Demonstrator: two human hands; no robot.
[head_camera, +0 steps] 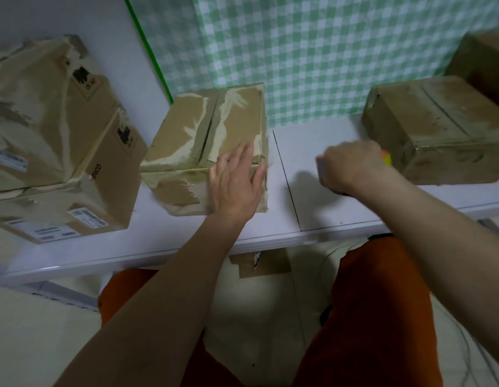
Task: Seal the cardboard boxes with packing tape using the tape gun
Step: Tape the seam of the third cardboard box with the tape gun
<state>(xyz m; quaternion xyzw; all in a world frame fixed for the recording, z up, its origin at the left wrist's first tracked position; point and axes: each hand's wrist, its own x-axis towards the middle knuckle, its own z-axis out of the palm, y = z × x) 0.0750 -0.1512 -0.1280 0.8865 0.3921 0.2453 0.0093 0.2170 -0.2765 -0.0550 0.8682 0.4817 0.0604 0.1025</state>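
A worn cardboard box point(203, 135) with torn tape along its top seam sits in the middle of the white table point(312, 141). My left hand point(237, 180) lies flat on the box's near right corner, fingers straight. My right hand point(351, 166) hovers over the table to the right of the box, blurred, fingers curled round an object mostly hidden under the hand. A yellow and orange bit point(386, 158) of that object shows past the knuckles. Another taped box point(438, 127) stands right behind that hand.
Two larger stacked boxes point(55, 152) with labels fill the table's left end. A further box point(483, 60) sits at the far right. A green checked cloth point(312, 51) hangs behind the table. My knees in orange shorts point(379, 303) are under the table edge, with cardboard scraps point(262, 262) on the floor.
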